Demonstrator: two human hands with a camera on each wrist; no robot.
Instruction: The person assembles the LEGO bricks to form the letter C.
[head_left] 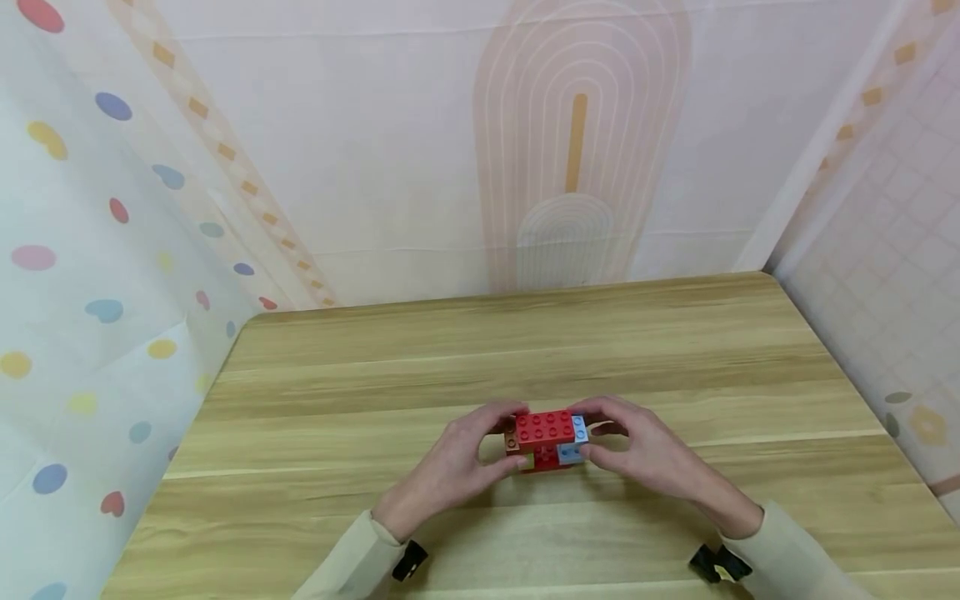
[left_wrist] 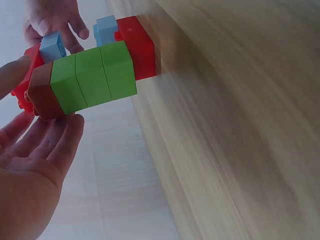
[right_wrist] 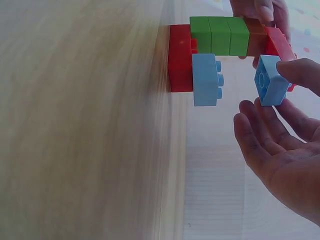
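Observation:
A toy-brick build stands on the wooden table between the two hands. Its base is a red brick [right_wrist: 179, 60]; a stack of several green bricks [left_wrist: 92, 77] rises from one end, topped by a brown brick [left_wrist: 44, 90]. A red studded brick [head_left: 545, 427] spans the top. One light blue brick [right_wrist: 205, 80] sits on the base's other end. Above it, across a gap, another light blue brick [right_wrist: 272, 80] is under the top red brick. The left hand [head_left: 465, 454] grips the brown end between thumb and fingers. The right hand [head_left: 652, 454] pinches the upper light blue brick.
The wooden table [head_left: 360, 367] reaches back to a patterned cloth backdrop [head_left: 397, 167]. Cloth also hangs along the left and right sides. Dark wrist straps [head_left: 409, 561] show at the pale sleeves [head_left: 352, 554].

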